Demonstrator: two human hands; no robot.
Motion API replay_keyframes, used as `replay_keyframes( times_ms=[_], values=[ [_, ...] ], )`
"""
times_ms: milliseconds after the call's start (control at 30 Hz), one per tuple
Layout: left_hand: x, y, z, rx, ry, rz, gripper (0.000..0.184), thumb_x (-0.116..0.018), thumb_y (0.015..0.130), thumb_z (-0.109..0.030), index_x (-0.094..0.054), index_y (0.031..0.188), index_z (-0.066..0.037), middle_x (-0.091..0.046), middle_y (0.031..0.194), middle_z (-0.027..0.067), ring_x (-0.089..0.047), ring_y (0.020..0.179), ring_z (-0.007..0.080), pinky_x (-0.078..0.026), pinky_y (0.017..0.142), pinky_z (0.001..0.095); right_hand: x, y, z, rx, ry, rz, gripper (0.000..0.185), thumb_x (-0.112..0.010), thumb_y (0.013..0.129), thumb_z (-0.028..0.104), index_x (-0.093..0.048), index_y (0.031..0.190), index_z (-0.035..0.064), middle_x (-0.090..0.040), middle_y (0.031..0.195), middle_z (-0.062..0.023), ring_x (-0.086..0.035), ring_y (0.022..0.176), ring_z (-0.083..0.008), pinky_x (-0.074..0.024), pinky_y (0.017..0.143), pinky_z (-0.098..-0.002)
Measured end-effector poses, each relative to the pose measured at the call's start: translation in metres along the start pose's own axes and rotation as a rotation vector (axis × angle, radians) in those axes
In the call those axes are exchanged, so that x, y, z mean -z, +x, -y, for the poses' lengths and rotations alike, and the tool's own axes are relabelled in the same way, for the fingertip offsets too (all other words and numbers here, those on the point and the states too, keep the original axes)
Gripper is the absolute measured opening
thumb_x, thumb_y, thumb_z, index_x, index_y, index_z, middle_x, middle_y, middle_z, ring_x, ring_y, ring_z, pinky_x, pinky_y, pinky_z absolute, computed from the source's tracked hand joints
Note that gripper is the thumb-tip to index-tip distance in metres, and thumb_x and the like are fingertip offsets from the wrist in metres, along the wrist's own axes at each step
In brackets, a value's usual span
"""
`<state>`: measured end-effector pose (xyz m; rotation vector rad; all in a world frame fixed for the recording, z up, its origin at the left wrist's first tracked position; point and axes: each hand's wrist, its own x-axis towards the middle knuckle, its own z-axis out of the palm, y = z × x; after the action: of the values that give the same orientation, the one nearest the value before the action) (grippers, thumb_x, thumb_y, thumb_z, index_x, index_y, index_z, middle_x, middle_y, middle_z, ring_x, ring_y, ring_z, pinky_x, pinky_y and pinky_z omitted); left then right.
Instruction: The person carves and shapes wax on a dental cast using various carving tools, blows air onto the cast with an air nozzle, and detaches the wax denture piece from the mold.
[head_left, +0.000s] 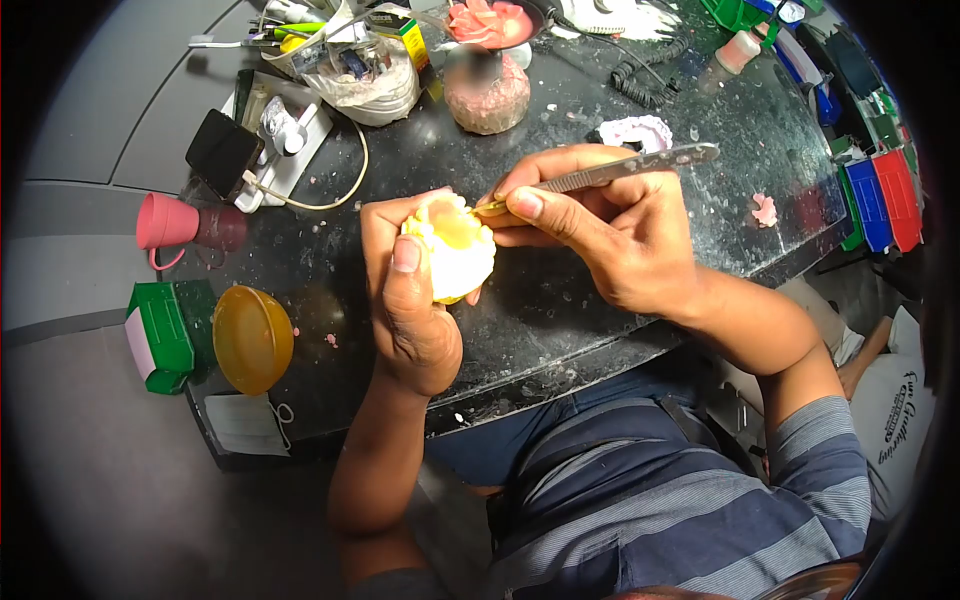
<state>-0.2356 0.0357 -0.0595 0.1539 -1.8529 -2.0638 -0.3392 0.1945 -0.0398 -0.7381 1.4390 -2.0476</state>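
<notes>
My left hand (405, 300) grips a dental cast (462, 265), yellow-edged and glaringly white in the lamp light, with the thumb across its near side. My right hand (610, 225) is closed on a slim metal scalpel (630, 170), whose flat grooved handle slants up to the right past the knuckles. Its working end meets the upper right rim of the cast, though the fingertips partly cover it and I cannot tell how deep it sits. Just beyond my right hand lies a scalloped white and pink piece (637, 131), like another dental model.
Along the back stand a cluttered plastic tub (370, 90), a round pink crusted pot (488, 95) and a coiled cord (645, 80). At left are a phone (223, 155) on a power strip, a pink cup (167, 220), a green box (160, 338) and an amber bowl (252, 340). Another person sits at right.
</notes>
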Motion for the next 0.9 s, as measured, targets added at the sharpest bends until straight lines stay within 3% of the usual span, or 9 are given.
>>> replay_keyframes(
  times_ms=[333,367,433,500,567,633,800,867,900],
  values=[
    [-0.002,0.000,0.000,-0.023,0.072,-0.004,0.060,-0.036,0.101,-0.056,-0.045,0.121,0.000,-0.059,0.099,0.0151,-0.059,0.075,0.0200,-0.049,0.059,0.0322,0.000,-0.001,-0.003,0.113,-0.082,-0.015,0.016,-0.059,0.100,0.002,-0.063,0.109,-0.0107,-0.070,0.104,-0.0210,-0.072,0.096,-0.0267,-0.0620,0.089,-0.0378],
    [-0.004,0.000,-0.001,-0.026,-0.009,-0.007,0.057,-0.037,0.103,-0.052,-0.044,0.122,0.002,-0.060,0.099,0.0150,-0.059,0.075,0.0182,-0.050,0.061,0.0303,0.000,-0.003,-0.002,0.204,-0.239,-0.020,0.013,-0.061,0.097,-0.002,-0.065,0.105,-0.0106,-0.071,0.100,-0.0203,-0.072,0.094,-0.0275,-0.0614,0.085,-0.0373],
    [-0.009,0.000,-0.004,-0.030,-0.085,-0.009,0.053,-0.039,0.104,-0.047,-0.044,0.122,0.003,-0.060,0.099,0.0150,-0.059,0.074,0.0163,-0.051,0.063,0.0284,0.008,0.008,-0.008,0.656,-0.555,0.028,0.011,-0.068,0.090,-0.002,-0.070,0.100,-0.0071,-0.072,0.091,-0.0161,-0.073,0.081,-0.0202,-0.0591,0.072,-0.0282],
    [-0.014,0.001,-0.004,-0.097,-0.101,-0.033,0.056,-0.044,0.104,-0.049,-0.041,0.123,0.004,-0.059,0.102,0.0178,-0.063,0.079,0.0201,-0.055,0.068,0.0321,0.009,0.010,-0.010,0.909,-0.789,0.051,0.021,-0.072,0.082,-0.007,-0.067,0.102,-0.0083,-0.070,0.095,-0.0193,-0.072,0.082,-0.0292,-0.0599,0.070,-0.0324],
    [-0.009,-0.001,-0.002,-0.125,-0.109,0.028,0.062,-0.048,0.102,-0.053,-0.040,0.124,0.005,-0.057,0.110,0.0177,-0.063,0.091,0.0198,-0.055,0.080,0.0328,0.005,0.001,-0.003,0.830,-0.807,0.090,0.021,-0.070,0.084,-0.009,-0.066,0.105,-0.0086,-0.070,0.102,-0.0228,-0.073,0.091,-0.0317,-0.0603,0.077,-0.0354],
    [-0.004,-0.002,0.005,-0.153,-0.024,0.029,0.067,-0.041,0.103,-0.059,-0.044,0.128,0.003,-0.054,0.118,0.0144,-0.055,0.110,0.0191,-0.047,0.098,0.0354,0.009,-0.001,-0.004,0.840,-0.867,0.115,0.024,-0.071,0.083,-0.009,-0.065,0.107,-0.0087,-0.070,0.104,-0.0229,-0.073,0.091,-0.0316,-0.0604,0.077,-0.0355],
    [-0.003,-0.004,0.008,-0.156,0.020,0.010,0.069,-0.042,0.102,-0.061,-0.044,0.127,0.003,-0.053,0.117,0.0134,-0.054,0.109,0.0184,-0.046,0.097,0.0349,0.010,-0.002,-0.001,0.810,-0.916,0.167,0.029,-0.071,0.081,-0.009,-0.064,0.110,-0.0096,-0.069,0.106,-0.0233,-0.072,0.093,-0.0310,-0.0605,0.077,-0.0349],
    [-0.003,-0.004,0.010,-0.166,0.039,0.008,0.069,-0.042,0.102,-0.061,-0.044,0.126,0.003,-0.053,0.116,0.0132,-0.054,0.108,0.0182,-0.046,0.097,0.0347,0.012,0.001,-0.006,0.873,-0.972,0.138,0.036,-0.071,0.077,-0.001,-0.063,0.111,-0.0089,-0.068,0.105,-0.0215,-0.072,0.083,-0.0280,-0.0600,0.061,-0.0306],
    [-0.002,-0.004,0.011,-0.168,0.045,0.010,0.069,-0.042,0.101,-0.061,-0.044,0.126,0.003,-0.053,0.116,0.0132,-0.054,0.108,0.0181,-0.046,0.098,0.0346,0.013,0.003,-0.008,0.873,-0.972,0.137,0.036,-0.071,0.077,-0.001,-0.063,0.111,-0.0089,-0.068,0.105,-0.0215,-0.072,0.083,-0.0280,-0.0600,0.061,-0.0306]
  ],
)
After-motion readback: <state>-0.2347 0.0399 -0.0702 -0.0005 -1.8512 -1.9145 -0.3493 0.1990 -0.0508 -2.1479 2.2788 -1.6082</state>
